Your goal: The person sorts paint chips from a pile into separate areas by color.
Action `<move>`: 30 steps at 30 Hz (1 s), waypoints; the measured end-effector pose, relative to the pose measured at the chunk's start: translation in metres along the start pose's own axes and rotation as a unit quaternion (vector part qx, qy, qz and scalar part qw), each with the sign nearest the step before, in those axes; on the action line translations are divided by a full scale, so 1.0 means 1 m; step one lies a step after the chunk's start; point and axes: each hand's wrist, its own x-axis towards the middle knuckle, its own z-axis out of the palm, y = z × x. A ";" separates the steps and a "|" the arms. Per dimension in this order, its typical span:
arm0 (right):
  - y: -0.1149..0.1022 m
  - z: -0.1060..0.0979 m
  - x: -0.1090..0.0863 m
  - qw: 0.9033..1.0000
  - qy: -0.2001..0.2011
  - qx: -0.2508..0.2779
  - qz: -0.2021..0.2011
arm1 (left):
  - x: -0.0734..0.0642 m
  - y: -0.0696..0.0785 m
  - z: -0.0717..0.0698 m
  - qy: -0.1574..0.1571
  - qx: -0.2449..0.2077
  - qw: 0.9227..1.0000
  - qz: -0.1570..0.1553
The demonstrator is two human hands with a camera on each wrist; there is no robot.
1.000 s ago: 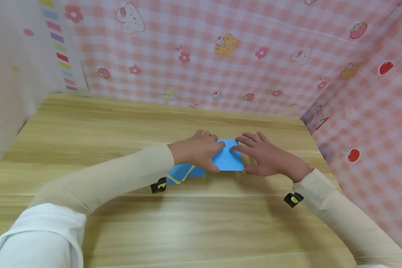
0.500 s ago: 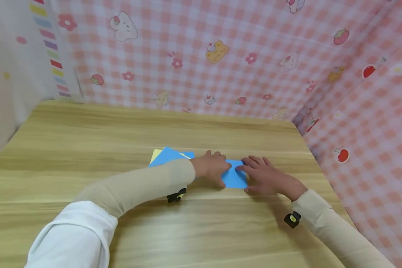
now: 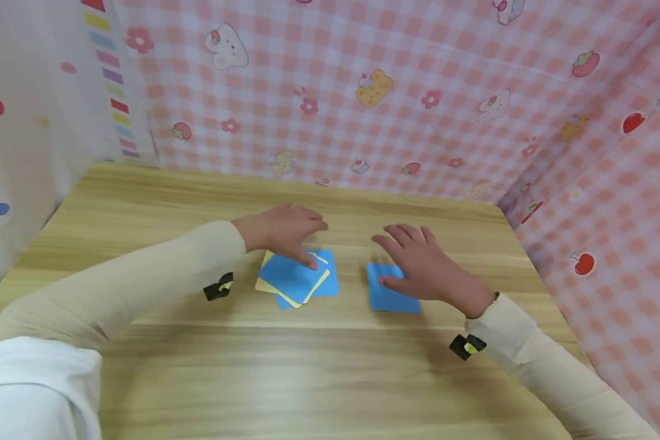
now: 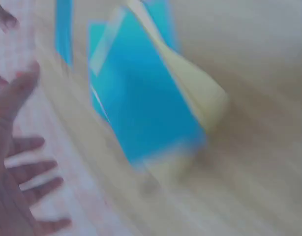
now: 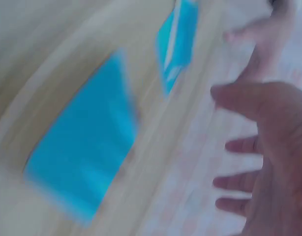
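Observation:
A loose, fanned pile of blue and yellow square sheets [image 3: 294, 281] lies mid-table; it fills the middle of the left wrist view [image 4: 141, 88], blurred. Above this pile hovers my left hand [image 3: 283, 231], fingers spread and nothing in them. To the right, a single blue square [image 3: 392, 300] lies flat, apart from the pile; the right wrist view also has this blue square [image 5: 87, 137], blurred. Over its far right part is my right hand [image 3: 420, 260], fingers extended and holding nothing. The right hand covers one corner of the square in the head view.
The wood-grain table [image 3: 286, 373] carries the sheets. A pink checked cloth [image 3: 330, 91] with cartoon prints hangs along the back and right edges. A white dotted cloth [image 3: 27, 122] hangs at the left. Each wrist wears a small black device [image 3: 218, 286].
Both hands were on the right-hand blue square. My left hand has let go and moved left over the pile; my right hand has lifted off. The square now lies flat, uncovered on its left.

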 end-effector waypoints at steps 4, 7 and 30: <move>-0.044 0.004 0.017 1.000 0.005 0.000 0.016 | -0.022 -0.032 0.007 -0.010 -0.030 0.998 0.059; -0.071 0.015 0.033 1.000 -0.006 0.014 0.024 | -0.035 -0.048 0.016 -0.031 -0.061 0.994 0.083; -0.102 0.048 0.079 0.996 -0.076 0.024 0.050 | -0.044 -0.053 0.045 -0.028 -0.057 0.994 0.088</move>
